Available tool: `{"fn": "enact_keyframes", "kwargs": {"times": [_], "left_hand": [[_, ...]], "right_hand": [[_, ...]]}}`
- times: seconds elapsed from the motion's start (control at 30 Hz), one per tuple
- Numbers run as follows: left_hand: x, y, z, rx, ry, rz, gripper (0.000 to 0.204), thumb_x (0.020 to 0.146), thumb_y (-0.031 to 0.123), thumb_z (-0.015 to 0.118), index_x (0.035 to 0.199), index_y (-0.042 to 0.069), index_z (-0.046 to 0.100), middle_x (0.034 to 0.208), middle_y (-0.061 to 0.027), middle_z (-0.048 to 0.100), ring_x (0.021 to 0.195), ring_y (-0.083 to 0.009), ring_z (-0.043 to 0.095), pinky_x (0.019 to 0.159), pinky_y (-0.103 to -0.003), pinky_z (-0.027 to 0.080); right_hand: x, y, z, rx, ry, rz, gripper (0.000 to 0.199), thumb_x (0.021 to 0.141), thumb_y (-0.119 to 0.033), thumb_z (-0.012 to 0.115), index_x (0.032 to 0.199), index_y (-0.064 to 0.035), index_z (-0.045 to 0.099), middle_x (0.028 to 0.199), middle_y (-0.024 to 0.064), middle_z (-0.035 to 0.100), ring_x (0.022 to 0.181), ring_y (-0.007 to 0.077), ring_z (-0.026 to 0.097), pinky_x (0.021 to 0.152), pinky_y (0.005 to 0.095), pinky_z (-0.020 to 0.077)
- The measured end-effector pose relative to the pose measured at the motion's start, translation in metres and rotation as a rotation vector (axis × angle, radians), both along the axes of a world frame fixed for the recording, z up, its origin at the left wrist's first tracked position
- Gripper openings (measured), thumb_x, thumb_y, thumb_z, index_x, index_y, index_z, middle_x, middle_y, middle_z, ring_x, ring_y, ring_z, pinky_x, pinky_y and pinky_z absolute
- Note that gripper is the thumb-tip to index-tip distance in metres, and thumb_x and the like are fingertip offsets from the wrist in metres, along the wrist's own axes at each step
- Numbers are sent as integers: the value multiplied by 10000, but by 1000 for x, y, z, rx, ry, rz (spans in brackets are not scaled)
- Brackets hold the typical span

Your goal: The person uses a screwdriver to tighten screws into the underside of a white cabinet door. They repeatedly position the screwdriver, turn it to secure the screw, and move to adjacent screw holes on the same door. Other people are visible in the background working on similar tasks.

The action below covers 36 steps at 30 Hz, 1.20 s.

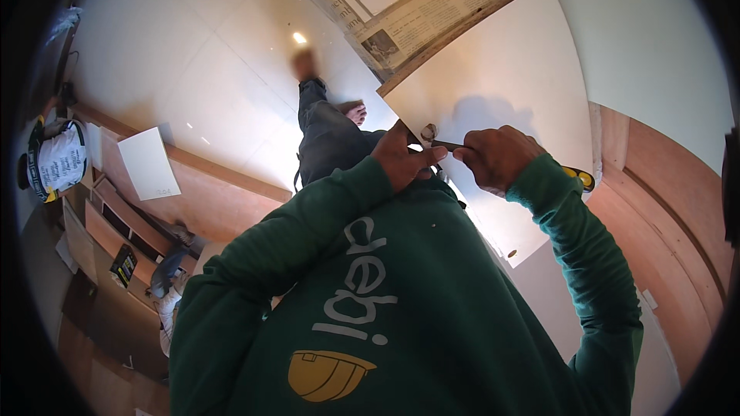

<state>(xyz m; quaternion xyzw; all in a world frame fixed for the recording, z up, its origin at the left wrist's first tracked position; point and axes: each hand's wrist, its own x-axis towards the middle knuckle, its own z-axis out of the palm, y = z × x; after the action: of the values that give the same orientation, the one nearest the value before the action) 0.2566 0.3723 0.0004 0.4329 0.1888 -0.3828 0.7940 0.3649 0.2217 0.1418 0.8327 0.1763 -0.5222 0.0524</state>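
Note:
A white board (pixel 501 69) with a bare brown edge lies slanted in front of me. Near its close corner is a round cut hole (pixel 428 132) with a dark inside. My right hand (pixel 501 158) is closed round a slim dark-shafted tool (pixel 447 145), its handle hidden in my fist; the shaft points left to the hole, and its exact kind does not show. At that corner my left hand (pixel 405 160) grips the board's edge, thumb stretched towards the shaft. A second small hole (pixel 512 253) shows near the board's lower end.
Newspaper (pixel 432 19) lies along the board's far edge. A yellow and black round item (pixel 580 178) sits by my right wrist. My legs (pixel 331 127) stretch over the pale floor. Wooden panels (pixel 655 177) stand at right. At left, another person (pixel 168 293) is beside wooden cabinet parts (pixel 135 235).

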Motion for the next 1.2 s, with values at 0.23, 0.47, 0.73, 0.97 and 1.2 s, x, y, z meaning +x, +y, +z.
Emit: {"fn": "enact_keyframes", "kwargs": {"times": [0.23,0.47,0.73,0.97,1.2], "left_hand": [[-1,1,0,1,24,-6,569,942,213,787,1354,1,457,1246,-126,624,1074,-205,660,748,-328,649],[-5,-7,-3,129,11,47,499,929,256,808,1250,-21,544,1089,-128,692,836,-158,688,638,-299,596],[-15,-14,-7,126,-38,67,628,909,326,832,1268,-65,496,1101,-150,660,693,-136,639,577,-300,553],[-24,-17,-9,83,-147,55,718,914,360,825,1348,-55,431,1196,-183,597,836,-164,655,644,-309,597],[-22,-12,-1,8,-71,85,708,938,401,787,1390,-14,433,1292,-194,567,1117,-249,646,777,-372,655]], "right_hand": [[1,7,0,-68,10,2,295,1020,-294,592,932,-56,742,861,176,736,874,398,724,822,492,572],[11,15,-6,-140,41,12,266,983,-244,621,882,-42,761,839,200,732,867,413,725,815,491,569],[-11,-9,-7,-67,-19,35,303,1050,-323,549,1033,-73,719,962,180,741,972,374,721,874,517,563],[-13,-4,19,-28,-188,131,228,1045,-288,562,1078,-122,715,858,116,746,810,358,737,737,489,590],[-13,6,9,-11,-180,234,272,1042,-272,586,1265,-201,724,890,129,769,764,352,745,746,459,612]]}}
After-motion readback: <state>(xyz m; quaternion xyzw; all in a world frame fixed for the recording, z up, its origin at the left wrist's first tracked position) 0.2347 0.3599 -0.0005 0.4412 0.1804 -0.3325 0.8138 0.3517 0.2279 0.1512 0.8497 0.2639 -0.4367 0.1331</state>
